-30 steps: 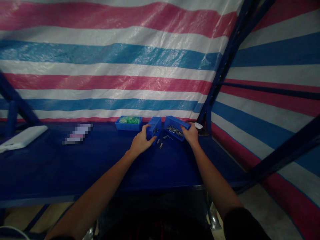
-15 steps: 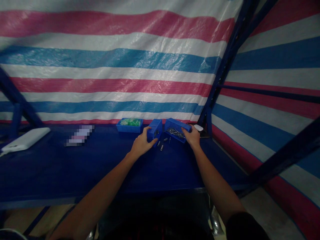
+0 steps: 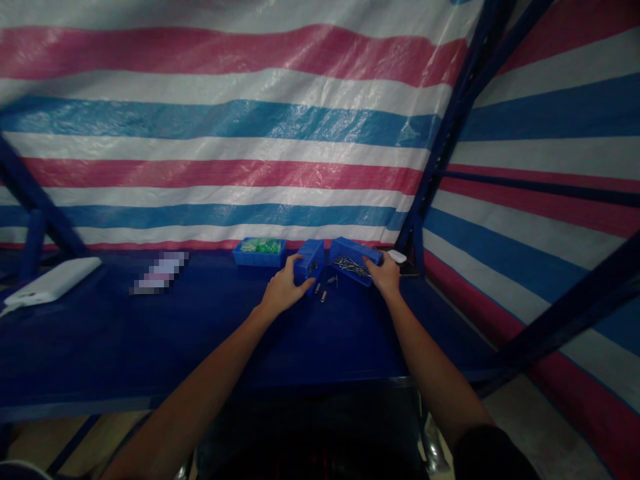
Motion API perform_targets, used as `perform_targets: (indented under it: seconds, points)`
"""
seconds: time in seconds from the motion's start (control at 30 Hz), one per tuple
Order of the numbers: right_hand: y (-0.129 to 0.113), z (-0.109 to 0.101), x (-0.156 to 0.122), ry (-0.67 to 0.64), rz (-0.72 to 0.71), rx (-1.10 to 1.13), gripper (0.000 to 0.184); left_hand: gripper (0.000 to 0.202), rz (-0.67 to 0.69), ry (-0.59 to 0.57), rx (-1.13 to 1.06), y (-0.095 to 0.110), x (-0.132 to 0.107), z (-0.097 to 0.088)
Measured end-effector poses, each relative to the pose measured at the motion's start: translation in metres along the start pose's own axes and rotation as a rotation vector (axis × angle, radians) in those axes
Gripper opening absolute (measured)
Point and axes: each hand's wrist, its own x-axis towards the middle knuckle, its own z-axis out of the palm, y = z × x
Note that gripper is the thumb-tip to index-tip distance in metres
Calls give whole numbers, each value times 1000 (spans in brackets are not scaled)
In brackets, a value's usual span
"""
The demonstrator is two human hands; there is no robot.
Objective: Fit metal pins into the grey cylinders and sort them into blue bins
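My left hand (image 3: 286, 285) grips a small blue plastic bin (image 3: 311, 253), tipped so that its opening faces right; its contents are mostly hidden. Just right of it, my right hand (image 3: 384, 272) holds the near right edge of a second blue bin (image 3: 356, 247), also tilted. Thin metal pieces like nails or screws (image 3: 350, 265) lie inside this second bin. Between and in front of the two bins, several small metal cylinders (image 3: 323, 297) and a thin pin-like piece lie on the blue table (image 3: 320, 340).
Left of my left hand stands a blue bin (image 3: 239, 259) with green plastic packets (image 3: 265, 245). A blurred-out flat object (image 3: 161, 272) and a white power bank (image 3: 55, 280) lie further left. A white rounded item (image 3: 397, 256) sits behind my right hand, near the blue frame post (image 3: 419, 247).
Both hands keep their hold on the two bins with hardly any movement. The thin pin-like piece on the table has shifted slightly left, towards the small cylinders.
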Motion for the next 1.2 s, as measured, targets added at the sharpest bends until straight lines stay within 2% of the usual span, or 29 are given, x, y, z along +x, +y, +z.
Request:
perform_targets:
  seconds: [0.4, 0.8, 1.2]
  points:
    - [2, 2, 2, -11, -38, 34, 41, 64, 10, -4, -15, -1, 0, 0]
    - [2, 0, 1, 4, -110, -33, 39, 63, 23, -2, -12, 1, 0, -2]
    - [-3, -6, 2, -48, -206, -54, 39, 64, 29, 1, -9, -3, 1, 1]
